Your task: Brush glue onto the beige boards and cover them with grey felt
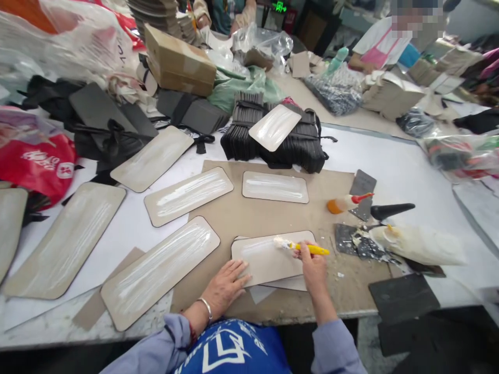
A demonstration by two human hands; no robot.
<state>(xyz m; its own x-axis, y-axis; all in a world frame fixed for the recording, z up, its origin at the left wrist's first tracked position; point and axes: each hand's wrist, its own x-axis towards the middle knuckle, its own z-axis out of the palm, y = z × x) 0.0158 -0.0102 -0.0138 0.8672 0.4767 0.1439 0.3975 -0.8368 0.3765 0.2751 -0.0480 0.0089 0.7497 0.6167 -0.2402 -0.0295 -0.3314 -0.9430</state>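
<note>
My right hand (312,265) is closed around a yellow-handled brush (312,249), whose white-coated bristles touch the top of a beige rounded panel (268,259). My left hand (228,283) lies with fingers spread on that panel's left end. A faint white streak runs along the panel, and another panel shows partly beneath it. To the left and behind lie several panels with white streaks, among them a long one (159,272), a middle one (189,196) and a small one (275,187).
Bundled black pieces (273,140) stand behind, one streaked panel on top. At right are a glue bottle (346,203), a black tool (392,210) and a white bag (421,246). A cardboard box (179,62) stands at back left. Two people are across the tables.
</note>
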